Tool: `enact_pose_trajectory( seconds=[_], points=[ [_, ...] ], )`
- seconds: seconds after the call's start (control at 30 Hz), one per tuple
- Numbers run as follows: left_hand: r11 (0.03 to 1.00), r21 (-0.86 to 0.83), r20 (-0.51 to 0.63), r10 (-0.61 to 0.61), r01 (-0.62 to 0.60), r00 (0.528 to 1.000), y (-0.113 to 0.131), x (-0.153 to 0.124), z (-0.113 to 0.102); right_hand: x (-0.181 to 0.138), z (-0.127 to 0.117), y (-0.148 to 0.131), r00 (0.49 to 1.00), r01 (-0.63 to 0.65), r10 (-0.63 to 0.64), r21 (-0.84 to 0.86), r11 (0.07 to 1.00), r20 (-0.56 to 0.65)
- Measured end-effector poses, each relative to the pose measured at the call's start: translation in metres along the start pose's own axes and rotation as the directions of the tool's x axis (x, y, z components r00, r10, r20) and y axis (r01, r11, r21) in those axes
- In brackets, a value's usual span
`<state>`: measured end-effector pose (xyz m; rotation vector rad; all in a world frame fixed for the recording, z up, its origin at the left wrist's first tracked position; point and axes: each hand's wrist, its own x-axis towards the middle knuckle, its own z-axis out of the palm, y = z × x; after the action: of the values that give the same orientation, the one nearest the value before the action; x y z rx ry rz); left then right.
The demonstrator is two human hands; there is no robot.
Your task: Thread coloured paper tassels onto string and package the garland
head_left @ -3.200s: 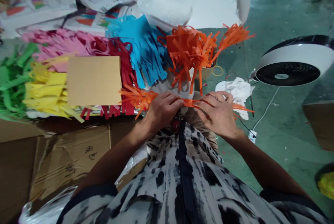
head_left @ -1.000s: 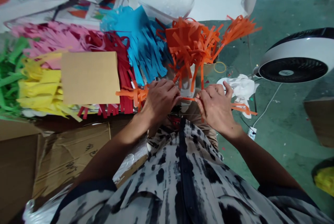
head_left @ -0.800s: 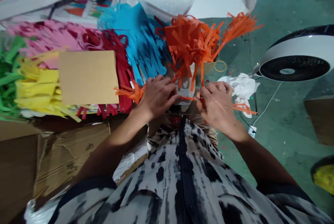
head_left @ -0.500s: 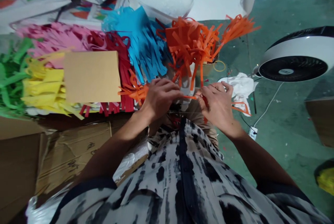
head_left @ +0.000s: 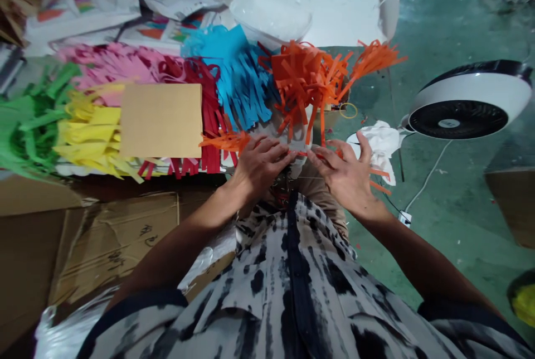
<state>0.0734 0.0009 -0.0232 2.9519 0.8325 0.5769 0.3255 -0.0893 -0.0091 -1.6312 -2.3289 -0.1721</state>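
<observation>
An orange fringed paper tassel (head_left: pixel 228 140) stretches sideways between my two hands, its cut strips sticking out to the left. My left hand (head_left: pixel 259 166) is closed over its middle, with the fingertips pressed together near a thin twisted part. Across a small gap, my right hand (head_left: pixel 348 176) pinches the other side with thumb and forefinger, while its outer fingers are spread. Loose orange strips poke out beyond the right hand. The hands hide most of the twisted part.
Fringed paper piles in green (head_left: pixel 31 119), yellow (head_left: pixel 90 130), pink (head_left: pixel 111 63), blue (head_left: pixel 238 74) and orange (head_left: pixel 307 72) line the table. A cardboard piece (head_left: pixel 162 120) lies on top. Right are a fan (head_left: pixel 463 105) and crumpled white plastic (head_left: pixel 378 144); cardboard boxes (head_left: pixel 117 242) stand lower left.
The orange stretch between my hands looks shorter. My right hand's fingers have spread more, and the strips beyond it have shifted. The view has moved slightly.
</observation>
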Motion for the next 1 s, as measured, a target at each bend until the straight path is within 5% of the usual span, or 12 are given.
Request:
enact_pose_trajectory(
  seconds=[0.27, 0.57, 0.7, 0.77, 0.87, 0.93, 1.0],
  points=[
    [0.994, -0.098, 0.005, -0.056, 0.056, 0.998, 0.019, -0.013, -0.02, -0.01, -0.007, -0.001, 0.999, 0.032, -0.033, -0.088, 0.996, -0.014],
    [0.999, 0.001, -0.25, -0.033, 0.034, 0.968, 0.043, -0.039, -0.005, -0.014, 0.011, -0.033, 0.971, 0.103, -0.105, -0.02, 0.994, -0.214],
    [0.976, -0.184, -0.287, -0.162, 0.112, 0.944, 0.056, -0.032, -0.017, -0.008, 0.006, -0.032, 0.949, 0.124, -0.12, -0.004, 0.992, -0.29],
    [0.856, -0.459, -0.189, -0.357, 0.239, 0.915, 0.064, -0.026, -0.026, -0.004, -0.004, -0.029, 0.955, 0.083, -0.075, 0.015, 0.996, -0.288],
    [0.381, -0.813, 0.135, -0.612, 0.44, 0.779, 0.069, -0.015, -0.038, 0.004, -0.022, -0.028, 0.947, 0.052, -0.034, 0.047, 0.998, -0.319],
    [0.039, -0.873, 0.361, -0.621, 0.487, 0.696, 0.068, -0.009, -0.042, 0.008, -0.032, -0.03, 0.926, 0.071, -0.039, 0.071, 0.995, -0.375],
    [-0.185, -0.85, 0.507, -0.538, 0.493, 0.673, 0.065, -0.004, -0.044, 0.012, -0.038, -0.033, 0.911, 0.077, -0.022, 0.118, 0.99, -0.412]
  ],
)
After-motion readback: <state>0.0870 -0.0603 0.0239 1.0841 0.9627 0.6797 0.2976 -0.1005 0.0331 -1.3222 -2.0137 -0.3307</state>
